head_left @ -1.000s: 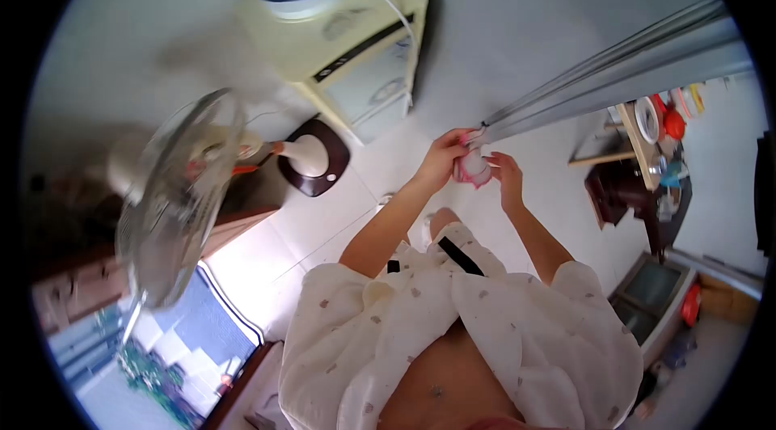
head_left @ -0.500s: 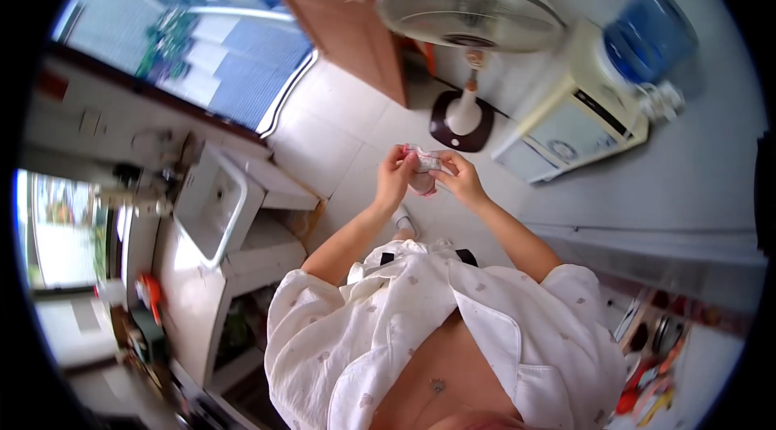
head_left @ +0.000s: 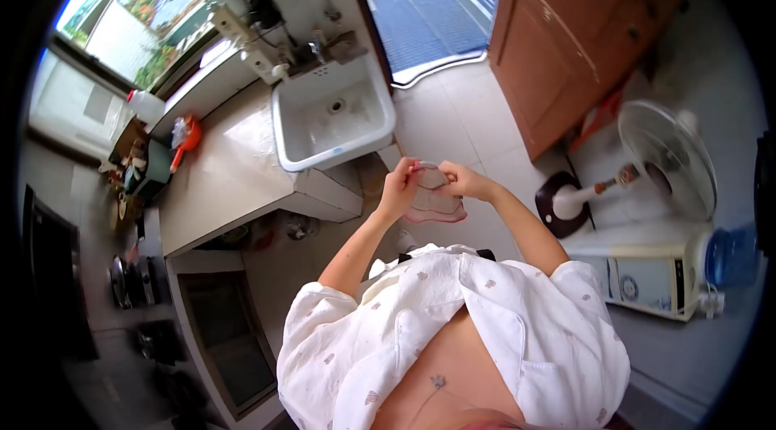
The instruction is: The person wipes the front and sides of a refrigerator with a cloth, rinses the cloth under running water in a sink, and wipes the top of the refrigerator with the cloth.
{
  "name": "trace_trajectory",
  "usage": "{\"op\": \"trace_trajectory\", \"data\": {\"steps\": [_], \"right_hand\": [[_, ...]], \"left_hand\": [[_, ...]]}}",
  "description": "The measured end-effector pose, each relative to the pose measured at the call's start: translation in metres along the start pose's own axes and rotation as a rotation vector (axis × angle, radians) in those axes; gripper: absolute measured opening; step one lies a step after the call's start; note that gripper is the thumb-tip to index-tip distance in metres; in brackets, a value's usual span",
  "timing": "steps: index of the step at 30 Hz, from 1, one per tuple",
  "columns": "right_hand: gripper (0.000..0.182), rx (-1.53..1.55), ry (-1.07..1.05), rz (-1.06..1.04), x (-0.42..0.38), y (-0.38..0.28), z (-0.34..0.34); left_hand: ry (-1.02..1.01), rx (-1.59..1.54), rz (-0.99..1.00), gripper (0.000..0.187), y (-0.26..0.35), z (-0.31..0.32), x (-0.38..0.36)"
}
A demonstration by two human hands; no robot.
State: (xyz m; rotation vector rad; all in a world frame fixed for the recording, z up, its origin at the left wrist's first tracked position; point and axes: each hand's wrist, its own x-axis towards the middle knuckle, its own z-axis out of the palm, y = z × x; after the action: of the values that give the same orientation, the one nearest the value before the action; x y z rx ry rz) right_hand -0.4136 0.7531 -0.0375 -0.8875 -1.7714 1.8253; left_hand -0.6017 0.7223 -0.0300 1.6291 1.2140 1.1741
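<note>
In front of my body, both hands hold up a thin, pale greyish cloth with a pink edge (head_left: 436,205); its exact kind I cannot make out. My left hand (head_left: 398,190) pinches the upper left of the cloth, fingers closed. My right hand (head_left: 467,182) grips its upper right side, the fingers curled in. The lower part hangs loose between and below the hands, its pink rim wavy. A white sink (head_left: 293,147) stands just beyond my left hand.
A worktop (head_left: 222,179) runs left from the sink, with an orange dipper (head_left: 189,139) on it. An open brown door (head_left: 558,42) is ahead. To the right stand a floor fan (head_left: 566,202) and a water dispenser (head_left: 647,280).
My view has swung left, bringing the sink and worktop nearer the middle. The cloth, bunched up between my fingers before, now hangs more spread out.
</note>
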Motion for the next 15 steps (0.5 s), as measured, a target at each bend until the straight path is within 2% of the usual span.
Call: {"op": "trace_trajectory", "data": {"steps": [2, 3, 6, 7, 8, 9, 11, 14, 15], "right_hand": [[0.029, -0.394, 0.014, -0.07, 0.057, 0.008, 0.01], [0.029, -0.403, -0.008, -0.083, 0.08, 0.008, 0.013], [0.026, -0.551, 0.055, 0.008, 0.139, 0.003, 0.013], [0.025, -0.659, 0.143, 0.035, 0.153, 0.001, 0.012], [0.024, -0.764, 0.232, 0.063, 0.166, 0.001, 0.012], [0.024, -0.764, 0.213, 0.061, 0.181, 0.008, 0.007], [0.021, -0.605, 0.274, -0.014, 0.218, 0.026, -0.01], [0.02, -0.551, 0.269, -0.017, 0.267, 0.009, -0.025], [0.021, -0.485, 0.263, 0.0, 0.284, 0.0, -0.03]], "left_hand": [[-0.045, -0.021, -0.098, 0.01, -0.02, -0.042, 0.01], [-0.018, -0.015, -0.096, 0.01, -0.03, -0.06, 0.014], [0.122, -0.276, -0.33, 0.013, -0.061, -0.103, 0.026], [0.142, -0.28, -0.337, 0.013, -0.073, -0.116, 0.029], [0.221, -0.493, -0.396, 0.013, -0.086, -0.129, 0.03], [0.3, -0.705, -0.446, 0.014, -0.095, -0.141, 0.034], [0.431, -0.813, -0.53, 0.019, -0.101, -0.159, 0.048], [0.578, -0.812, -0.635, 0.021, -0.117, -0.18, 0.075], [0.615, -0.971, -0.663, 0.023, -0.123, -0.184, 0.084]]}}
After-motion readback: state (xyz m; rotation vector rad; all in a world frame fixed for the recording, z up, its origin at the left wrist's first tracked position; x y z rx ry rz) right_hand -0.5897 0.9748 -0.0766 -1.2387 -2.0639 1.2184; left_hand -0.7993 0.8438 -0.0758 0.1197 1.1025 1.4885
